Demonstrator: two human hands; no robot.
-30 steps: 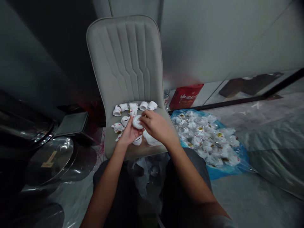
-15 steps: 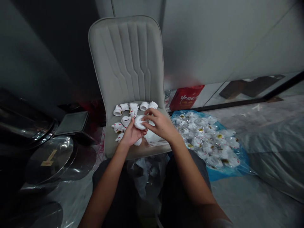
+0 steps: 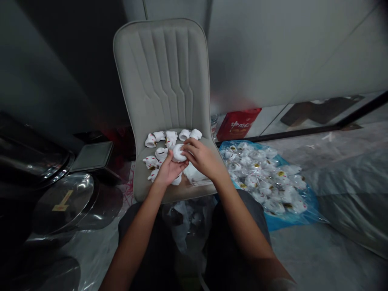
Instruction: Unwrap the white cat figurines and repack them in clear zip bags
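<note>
Over the seat of a grey padded chair [image 3: 163,72], a small white cat figurine [image 3: 178,152] is held between my two hands. My left hand [image 3: 169,171] cradles it from below and the left, thumb along its side. My right hand [image 3: 201,158] has its fingertips curled onto the right side of it. Several similar white cat figurines lie on the seat; one figurine [image 3: 161,153] shows a dark slot, and another figurine [image 3: 150,162] has red marks. Below my right hand lies a flat white stack [image 3: 195,176], perhaps of thin bags.
On the floor to the right, a blue plastic sheet or bag [image 3: 291,221] bears many clear-wrapped white figurines. Behind it stands a red bag [image 3: 238,124] against the wall. At left are a round metal lid [image 3: 75,190] and a dark box [image 3: 92,157]. Clear plastic [image 3: 190,226] hangs between my knees.
The figurine has turned slightly in my hands, its rounded side now showing more. My right fingers have closed in a little on it.
</note>
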